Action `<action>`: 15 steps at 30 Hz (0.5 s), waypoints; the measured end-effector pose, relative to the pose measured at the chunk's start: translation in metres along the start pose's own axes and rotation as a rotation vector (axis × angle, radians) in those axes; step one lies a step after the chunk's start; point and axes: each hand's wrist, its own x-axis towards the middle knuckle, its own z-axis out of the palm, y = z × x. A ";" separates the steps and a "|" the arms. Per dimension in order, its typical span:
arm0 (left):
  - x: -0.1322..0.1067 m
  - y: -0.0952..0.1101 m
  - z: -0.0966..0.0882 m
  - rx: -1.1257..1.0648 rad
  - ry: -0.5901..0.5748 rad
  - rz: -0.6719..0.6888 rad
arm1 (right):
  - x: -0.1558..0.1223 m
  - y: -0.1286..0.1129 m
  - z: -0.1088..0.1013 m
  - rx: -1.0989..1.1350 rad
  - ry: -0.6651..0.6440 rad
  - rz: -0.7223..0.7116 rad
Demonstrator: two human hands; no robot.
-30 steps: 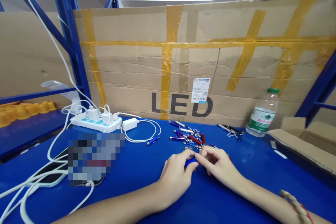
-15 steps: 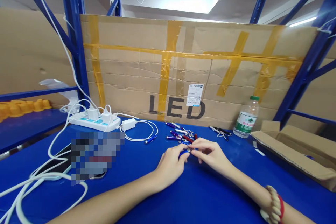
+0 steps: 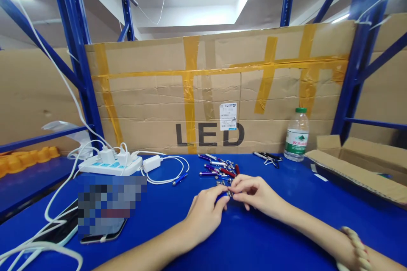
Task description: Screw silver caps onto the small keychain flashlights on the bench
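My left hand (image 3: 205, 209) is closed round a small blue penlight (image 3: 223, 195), a short metal tube mostly hidden by the fingers. At the tube's end, the fingertips of my right hand (image 3: 256, 194) pinch a small metal key ring (image 3: 230, 193). The two hands nearly touch. Just beyond them lies a loose pile of purple, silver and red penlights (image 3: 211, 168), several with metal clips or rings. One more blue penlight (image 3: 180, 179) lies apart on the blue tabletop (image 3: 254, 241), left of the pile.
A white power strip (image 3: 111, 165) with plugs and cables stands left, near phones (image 3: 104, 237) partly blurred out. Black and silver penlights (image 3: 267, 158), a water bottle (image 3: 296, 135) and an open cardboard box (image 3: 359, 169) are at right. A cardboard sheet (image 3: 152, 106) stands behind.
The camera view has tilted and shifted slightly. Both hands stay together at the blue penlight, with only small finger movement at its ring end.
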 end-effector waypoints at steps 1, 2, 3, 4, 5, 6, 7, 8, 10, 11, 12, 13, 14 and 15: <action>0.000 0.000 0.000 0.003 0.002 0.000 | 0.000 0.000 0.000 -0.008 0.004 0.012; -0.001 0.000 0.001 0.004 0.005 -0.002 | 0.000 0.000 0.000 -0.013 0.007 0.022; -0.001 0.000 0.002 0.002 0.005 -0.003 | 0.000 0.000 0.000 -0.012 0.010 0.031; -0.001 0.000 0.002 -0.006 0.002 -0.004 | 0.000 0.001 0.001 -0.008 0.013 0.036; -0.002 0.000 0.002 -0.015 -0.003 -0.004 | 0.000 0.002 0.000 -0.003 0.015 0.040; -0.002 0.000 0.003 -0.025 -0.008 -0.003 | 0.000 0.003 0.000 -0.001 0.017 0.042; -0.002 0.000 0.003 -0.032 -0.011 -0.001 | -0.001 0.004 0.000 -0.001 0.020 0.045; -0.002 0.000 0.003 -0.037 -0.014 0.000 | -0.001 0.004 0.000 -0.002 0.022 0.048; -0.002 0.000 0.004 -0.051 -0.019 0.005 | -0.001 0.004 0.000 -0.002 0.027 0.056; -0.002 0.000 0.004 -0.062 -0.022 0.006 | -0.002 0.004 0.000 0.001 0.028 0.058; -0.002 0.000 0.004 -0.072 -0.027 0.004 | -0.002 0.004 0.000 0.002 0.030 0.060; -0.002 0.000 0.004 -0.078 -0.033 0.000 | -0.002 0.003 0.000 0.000 0.030 0.063; -0.002 0.000 0.004 -0.082 -0.038 -0.007 | -0.002 0.002 0.000 -0.004 0.034 0.065; -0.002 0.000 0.004 -0.084 -0.045 -0.013 | -0.002 0.002 0.000 -0.011 0.038 0.064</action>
